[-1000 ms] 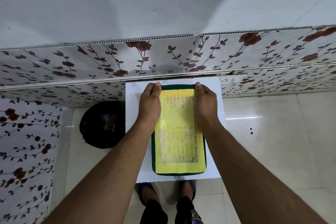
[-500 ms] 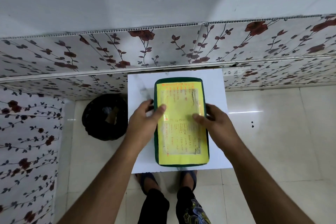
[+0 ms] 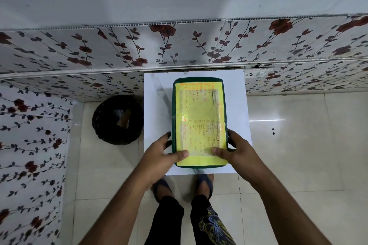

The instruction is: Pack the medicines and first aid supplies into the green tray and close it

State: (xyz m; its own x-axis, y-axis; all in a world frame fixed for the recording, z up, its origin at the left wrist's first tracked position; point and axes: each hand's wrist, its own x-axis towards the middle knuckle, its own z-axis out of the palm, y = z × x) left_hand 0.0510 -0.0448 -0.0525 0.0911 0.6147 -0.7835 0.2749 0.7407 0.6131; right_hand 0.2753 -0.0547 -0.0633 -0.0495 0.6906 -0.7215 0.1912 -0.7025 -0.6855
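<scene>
The green tray point(image 3: 199, 80) lies lengthwise on a small white table point(image 3: 237, 95), its lid down. A yellow sheet with handwritten orange and dark writing covers the lid. My left hand point(image 3: 161, 153) grips the tray's near left corner, thumb on top of the lid and fingers down the side. My right hand point(image 3: 235, 149) holds the near right corner the same way. What is inside the tray is hidden.
A black bin with a dark bag point(image 3: 117, 119) stands on the floor just left of the table. Floral wall panels point(image 3: 119, 45) run behind and along the left. My feet in sandals point(image 3: 183, 187) stand at the table's near edge. Pale floor tiles point(image 3: 298, 155) stretch to the right.
Both hands have slid from the far end of the lid, along its sides, down to the near corners. The tray has stayed in place on the table.
</scene>
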